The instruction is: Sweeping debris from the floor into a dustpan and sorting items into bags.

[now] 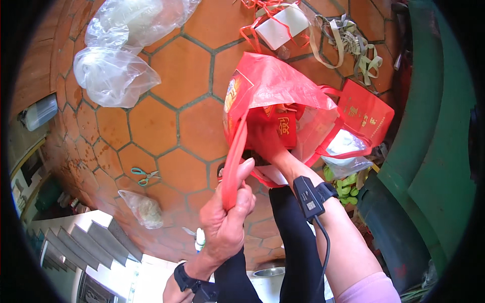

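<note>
A red shopping bag [282, 81] with a printed picture on its side stands with its mouth towards me. My left hand [227, 217] grips one of its handle straps [235, 163], pulling it taut. Inside the mouth is my right hand [267, 142], blurred and in red shade, its fingers partly hidden. Beside those fingers lies a flat red item with gold characters [287, 132], perhaps a packet or box. Whether the right hand grips anything does not show. Another handle strap [341, 153] hangs at the bag's right side.
Clear plastic bags [113, 75] lie upper left on the hexagonal tiles. Scissors [144, 176] and a small filled plastic bag [144, 210] are at left. A white box [282, 26], tangled straps [352, 45] and a red printed bag [365, 111] lie right, near a green surface [424, 132].
</note>
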Demonstrator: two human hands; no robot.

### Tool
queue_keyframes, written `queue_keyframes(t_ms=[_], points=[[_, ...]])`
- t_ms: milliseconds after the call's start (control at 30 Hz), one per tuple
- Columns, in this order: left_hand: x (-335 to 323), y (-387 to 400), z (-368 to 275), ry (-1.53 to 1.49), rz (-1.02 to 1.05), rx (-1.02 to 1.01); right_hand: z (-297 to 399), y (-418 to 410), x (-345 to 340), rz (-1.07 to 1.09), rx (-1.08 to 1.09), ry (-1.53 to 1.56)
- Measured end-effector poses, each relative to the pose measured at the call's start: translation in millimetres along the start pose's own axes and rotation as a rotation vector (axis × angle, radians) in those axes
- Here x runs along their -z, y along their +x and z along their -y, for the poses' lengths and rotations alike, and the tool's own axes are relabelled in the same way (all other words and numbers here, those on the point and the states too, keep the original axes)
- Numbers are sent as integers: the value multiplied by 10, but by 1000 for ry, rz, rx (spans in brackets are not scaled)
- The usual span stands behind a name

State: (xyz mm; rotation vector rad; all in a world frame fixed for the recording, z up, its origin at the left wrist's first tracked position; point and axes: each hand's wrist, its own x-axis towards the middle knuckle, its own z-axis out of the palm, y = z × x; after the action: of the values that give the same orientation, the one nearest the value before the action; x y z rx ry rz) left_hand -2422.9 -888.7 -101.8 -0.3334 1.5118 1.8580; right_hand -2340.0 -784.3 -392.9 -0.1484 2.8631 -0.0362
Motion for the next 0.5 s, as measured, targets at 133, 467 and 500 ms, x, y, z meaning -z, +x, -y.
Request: queue_keyframes(t_ms=[133, 467, 500], points=[[205, 139, 44, -164, 53, -167, -152, 487, -249, -233, -67, 324], [335, 141, -13, 232, -76, -148, -285, 593, -6, 370, -140, 735], [306, 175, -49, 271, -107, -151, -339, 577, 147, 411, -128, 728]])
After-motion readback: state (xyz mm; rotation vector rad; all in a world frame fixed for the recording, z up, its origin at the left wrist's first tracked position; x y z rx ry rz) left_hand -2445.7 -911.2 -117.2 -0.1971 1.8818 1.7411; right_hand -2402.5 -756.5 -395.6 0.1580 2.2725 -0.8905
